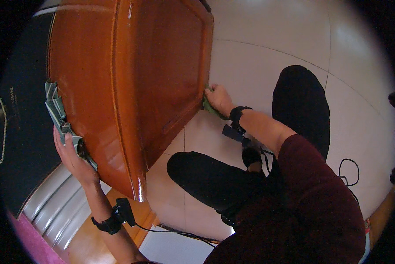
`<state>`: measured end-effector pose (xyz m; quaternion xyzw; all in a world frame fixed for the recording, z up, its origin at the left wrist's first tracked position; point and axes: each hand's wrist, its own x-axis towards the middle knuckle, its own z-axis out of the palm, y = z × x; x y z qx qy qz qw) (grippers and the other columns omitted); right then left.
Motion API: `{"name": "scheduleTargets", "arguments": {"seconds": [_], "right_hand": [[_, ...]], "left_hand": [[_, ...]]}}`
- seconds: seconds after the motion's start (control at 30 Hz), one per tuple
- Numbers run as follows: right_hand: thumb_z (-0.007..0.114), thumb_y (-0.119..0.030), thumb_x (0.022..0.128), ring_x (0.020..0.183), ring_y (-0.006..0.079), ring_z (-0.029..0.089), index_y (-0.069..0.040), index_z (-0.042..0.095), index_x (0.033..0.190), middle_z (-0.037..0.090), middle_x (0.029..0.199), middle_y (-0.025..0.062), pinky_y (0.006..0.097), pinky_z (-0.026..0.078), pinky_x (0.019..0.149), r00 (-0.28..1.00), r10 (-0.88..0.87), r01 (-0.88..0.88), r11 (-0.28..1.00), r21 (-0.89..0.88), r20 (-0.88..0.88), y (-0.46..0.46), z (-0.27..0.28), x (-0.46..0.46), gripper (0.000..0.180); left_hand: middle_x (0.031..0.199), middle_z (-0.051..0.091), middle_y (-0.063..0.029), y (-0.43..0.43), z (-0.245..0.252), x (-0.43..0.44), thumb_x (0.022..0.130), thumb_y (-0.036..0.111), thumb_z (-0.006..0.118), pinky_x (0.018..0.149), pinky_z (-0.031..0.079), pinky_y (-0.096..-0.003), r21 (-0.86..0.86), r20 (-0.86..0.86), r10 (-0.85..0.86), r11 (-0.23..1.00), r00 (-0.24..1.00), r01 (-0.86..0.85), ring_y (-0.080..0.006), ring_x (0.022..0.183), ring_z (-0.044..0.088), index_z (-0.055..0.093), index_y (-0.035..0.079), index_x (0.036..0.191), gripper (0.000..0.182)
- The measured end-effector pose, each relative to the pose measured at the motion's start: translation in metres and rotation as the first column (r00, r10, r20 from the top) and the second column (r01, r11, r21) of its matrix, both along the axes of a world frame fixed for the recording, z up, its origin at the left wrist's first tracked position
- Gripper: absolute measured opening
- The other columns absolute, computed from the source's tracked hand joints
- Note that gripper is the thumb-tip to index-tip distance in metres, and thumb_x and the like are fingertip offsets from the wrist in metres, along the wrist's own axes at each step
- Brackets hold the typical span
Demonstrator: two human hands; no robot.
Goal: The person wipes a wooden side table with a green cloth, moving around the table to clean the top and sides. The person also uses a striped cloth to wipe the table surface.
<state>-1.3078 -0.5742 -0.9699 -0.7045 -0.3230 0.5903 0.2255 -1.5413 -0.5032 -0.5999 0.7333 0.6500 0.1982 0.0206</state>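
My right hand [220,99] holds a green cloth [213,109] against the bottom edge of a glossy reddish-brown wooden cabinet [166,69], close to the floor. At the cabinet's upper side, my left hand [73,158] grips a crumpled grey-green piece of material with white stripes [56,107]. The thumb lies over this material, and the other fingers are partly hidden along its outer side. What the material is cannot be made out further. Both wrists carry black strapped devices.
Beside the cabinet top lies a dark panel or case [25,85] bearing writing. Silvery ridged material [57,201] and a pink cloth [35,237] are at lower left. My bent knees stand over pale floor tiles [250,59]. A black cable [171,231] runs from the left wrist device.
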Motion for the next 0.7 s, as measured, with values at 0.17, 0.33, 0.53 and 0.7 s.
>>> {"name": "scheduleTargets", "arguments": {"seconds": [0.17, 0.33, 0.53, 0.7], "right_hand": [[0.055, -0.030, 0.087, 0.102, 0.0411, 0.061, 0.002, 0.064, 0.104, 0.065, 0.104, 0.0249, 0.0470, 0.048, 0.088, 0.994, 0.100, -0.099, 0.995, -0.034, 0.035, -0.018, 0.007, -0.010, 0.037], [0.055, -0.028, 0.087, 0.097, 0.0391, 0.063, 0.004, 0.064, 0.102, 0.066, 0.100, 0.0258, 0.0435, 0.048, 0.085, 0.930, 0.363, -0.364, 0.931, -0.014, -0.047, -0.025, 0.007, -0.009, 0.036], [0.056, -0.029, 0.087, 0.094, 0.0370, 0.064, 0.003, 0.064, 0.103, 0.067, 0.097, 0.0237, 0.0418, 0.048, 0.084, 0.997, 0.073, -0.075, 0.995, -0.058, -0.028, -0.014, 0.014, -0.004, 0.037], [0.056, -0.030, 0.088, 0.094, 0.0369, 0.064, 0.000, 0.065, 0.106, 0.068, 0.098, 0.0217, 0.0422, 0.048, 0.085, 0.998, 0.041, -0.042, 0.999, 0.024, 0.041, -0.009, 0.018, -0.004, 0.035]], "left_hand": [[0.144, 0.040, -0.0179, 0.000, 0.001, 0.009, 0.100, 0.031, 0.039, 0.112, 0.021, -0.0376, 0.005, 0.032, 0.068, 0.998, 0.997, -0.069, -0.0285, 0.136, 0.035, 0.042, -0.004, 0.138, 0.052], [0.144, 0.041, -0.0180, -0.001, 0.000, 0.008, 0.100, 0.030, 0.038, 0.112, 0.021, -0.0376, -0.001, 0.026, 0.057, 0.998, 0.998, -0.057, -0.0288, 0.135, 0.035, 0.042, -0.005, 0.137, 0.051], [0.143, 0.041, -0.0186, 0.002, -0.001, -0.001, 0.101, 0.027, 0.038, 0.112, 0.021, -0.0376, 0.013, -0.025, -0.025, 1.000, 0.999, 0.025, -0.0290, 0.135, 0.035, 0.043, -0.006, 0.136, 0.048], [0.143, 0.042, -0.0187, 0.000, 0.000, -0.007, 0.101, 0.026, 0.038, 0.112, 0.022, -0.0381, 0.017, -0.093, -0.059, 0.998, 0.994, 0.061, -0.0291, 0.135, 0.036, 0.043, -0.006, 0.135, 0.048]]}}
